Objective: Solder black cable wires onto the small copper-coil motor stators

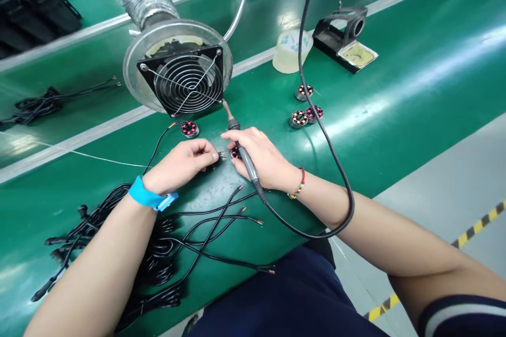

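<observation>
Head view: your left hand point(193, 160) is pinching thin wire ends point(222, 155) between closed fingertips. Your right hand point(264, 158) is holding the soldering iron point(246, 160), its fingers also bracketing 1 small coil ring point(234, 152) on the green bench point(395, 95). The iron is probably feeling light, calling for a hold on its grey grip; the wire is likely bending easily; the ring's fragile windings are favouring its stiff rim.

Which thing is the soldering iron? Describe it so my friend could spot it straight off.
Find the large fan above the green bench. Below its lower right corner, the person's right hand holds the soldering iron. Unlike the floppy black cables nearby, it is straight and grey, with a narrow metal tip.
</observation>
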`<move>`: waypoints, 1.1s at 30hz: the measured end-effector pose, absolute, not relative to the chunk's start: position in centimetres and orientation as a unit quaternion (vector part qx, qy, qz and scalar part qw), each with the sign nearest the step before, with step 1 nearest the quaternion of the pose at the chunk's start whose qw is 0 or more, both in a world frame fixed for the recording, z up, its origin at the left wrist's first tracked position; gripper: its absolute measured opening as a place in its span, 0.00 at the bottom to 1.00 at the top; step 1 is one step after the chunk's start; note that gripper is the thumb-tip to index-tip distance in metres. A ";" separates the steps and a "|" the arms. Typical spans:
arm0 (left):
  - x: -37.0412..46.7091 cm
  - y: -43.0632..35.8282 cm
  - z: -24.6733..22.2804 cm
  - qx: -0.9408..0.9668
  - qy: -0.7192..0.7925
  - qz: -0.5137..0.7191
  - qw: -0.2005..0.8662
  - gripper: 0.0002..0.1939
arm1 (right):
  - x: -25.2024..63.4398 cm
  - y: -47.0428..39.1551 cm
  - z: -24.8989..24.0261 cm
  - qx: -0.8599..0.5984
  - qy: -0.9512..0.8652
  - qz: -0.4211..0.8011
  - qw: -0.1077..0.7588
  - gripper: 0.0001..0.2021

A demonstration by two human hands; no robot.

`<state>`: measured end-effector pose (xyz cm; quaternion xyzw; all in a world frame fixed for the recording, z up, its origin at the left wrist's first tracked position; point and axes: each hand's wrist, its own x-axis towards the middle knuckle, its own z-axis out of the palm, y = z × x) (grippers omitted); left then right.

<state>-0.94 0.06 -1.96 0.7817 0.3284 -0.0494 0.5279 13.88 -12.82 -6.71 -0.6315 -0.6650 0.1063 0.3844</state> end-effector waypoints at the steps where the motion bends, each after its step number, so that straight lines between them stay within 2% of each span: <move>1: -0.9 0.0 -1.9 0.766 0.340 -0.032 0.544 0.11 | 13.9 -12.8 -6.7 -0.631 -0.664 0.108 0.387 0.23; 4: -0.7 -0.4 -2.0 0.738 0.366 -0.015 0.566 0.10 | 13.9 -12.9 -6.8 -0.618 -0.668 0.113 0.398 0.24; 10: -0.2 -1.3 -2.6 0.746 0.387 -0.012 0.542 0.13 | 14.0 -13.1 -6.6 -0.604 -0.684 0.125 0.390 0.25; 17: -0.1 -1.3 -2.0 0.717 0.386 -0.035 0.580 0.14 | 13.6 -12.8 -6.7 -0.620 -0.672 0.100 0.393 0.16; 21: -0.2 -1.6 -1.7 0.735 0.354 -0.078 0.573 0.12 | 13.2 -12.6 -6.8 -0.629 -0.648 0.103 0.416 0.15; 25: -0.2 -1.7 -1.8 0.794 0.333 -0.089 0.500 0.13 | 13.0 -12.3 -6.9 -0.617 -0.637 0.131 0.443 0.18; 28: -0.6 -0.8 -1.5 0.835 0.355 -0.031 0.419 0.11 | 13.4 -12.5 -6.9 -0.609 -0.613 0.140 0.483 0.20; 33: -1.3 0.3 -1.0 0.860 0.452 0.064 0.227 0.10 | 14.9 -13.3 -6.5 -0.615 -0.583 0.130 0.516 0.19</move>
